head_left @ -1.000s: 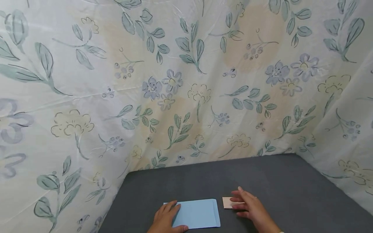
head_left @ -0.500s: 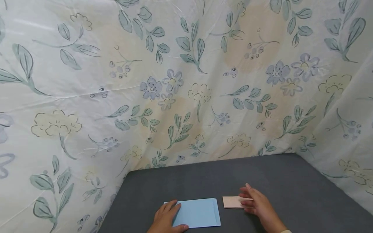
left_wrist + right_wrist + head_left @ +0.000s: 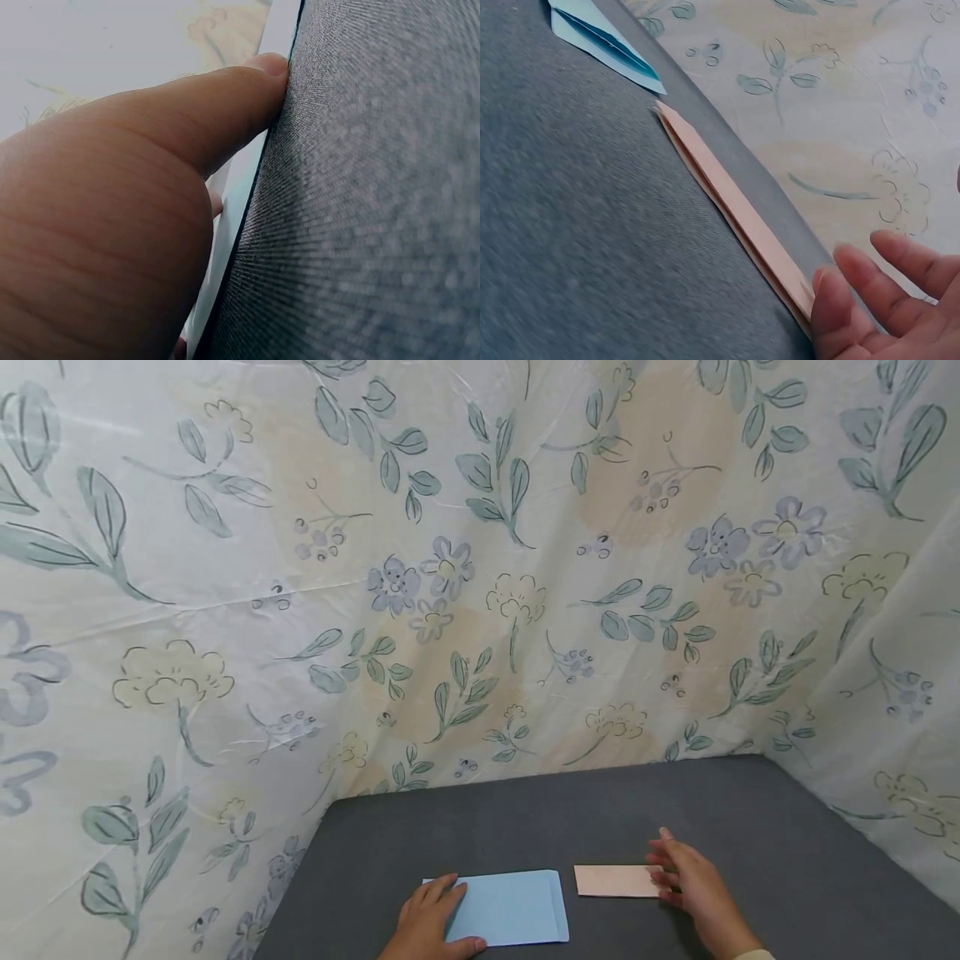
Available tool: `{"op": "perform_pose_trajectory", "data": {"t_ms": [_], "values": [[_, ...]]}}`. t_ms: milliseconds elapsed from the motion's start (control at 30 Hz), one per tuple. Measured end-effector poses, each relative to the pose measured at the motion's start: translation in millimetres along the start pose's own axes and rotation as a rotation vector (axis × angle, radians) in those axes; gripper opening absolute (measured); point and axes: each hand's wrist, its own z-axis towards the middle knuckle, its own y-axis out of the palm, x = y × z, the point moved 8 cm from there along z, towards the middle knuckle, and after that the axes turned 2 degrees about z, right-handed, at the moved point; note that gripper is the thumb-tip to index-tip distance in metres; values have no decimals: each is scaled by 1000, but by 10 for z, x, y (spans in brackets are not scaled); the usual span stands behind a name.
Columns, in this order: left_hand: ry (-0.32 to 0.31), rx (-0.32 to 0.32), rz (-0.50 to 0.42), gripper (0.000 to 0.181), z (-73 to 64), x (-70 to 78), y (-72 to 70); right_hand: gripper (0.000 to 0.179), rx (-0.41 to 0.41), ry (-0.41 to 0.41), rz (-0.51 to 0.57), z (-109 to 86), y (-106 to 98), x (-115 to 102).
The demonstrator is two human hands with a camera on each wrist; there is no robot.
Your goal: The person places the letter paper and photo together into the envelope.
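A light blue paper envelope (image 3: 510, 908) lies flat, its flap strip at the right end. My left hand (image 3: 431, 920) rests on its left part, fingers spread and the thumb along the near edge. In the left wrist view the thumb (image 3: 217, 105) presses at that edge. To the right lies a folded pink paper piece (image 3: 613, 881), shown edge-on as two layers in the right wrist view. At its right end my right hand (image 3: 693, 881) has loosely bent fingers (image 3: 881, 289), close to the paper; whether they touch it I cannot tell.
A dark grey cloth-covered table (image 3: 525, 818) bears both paper pieces. White curtain fabric (image 3: 480, 610) with printed leaves and flowers hangs behind the table and along both sides. In the right wrist view the envelope's end (image 3: 604, 49) gapes slightly.
My right hand has moved to the right along the pink paper, uncovering more of it. The pink paper, the blue envelope and my left hand have stayed in place.
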Motion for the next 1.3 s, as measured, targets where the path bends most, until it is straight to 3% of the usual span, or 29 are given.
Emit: {"op": "perform_pose_trajectory", "data": {"t_ms": [367, 667, 967, 1300], "values": [[34, 27, -17, 93, -1, -14, 26, 108, 134, -62, -152, -12, -285, -23], [28, 17, -25, 92, 8, -42, 20, 113, 195, -25, -237, -50, -341, -23], [26, 13, -35, 93, 16, -73, 31, 121, 118, -9, -312, -68, -213, -55], [26, 4, -17, 90, 13, -47, 21, 130, -19, 17, -196, -56, -84, -43]]}}
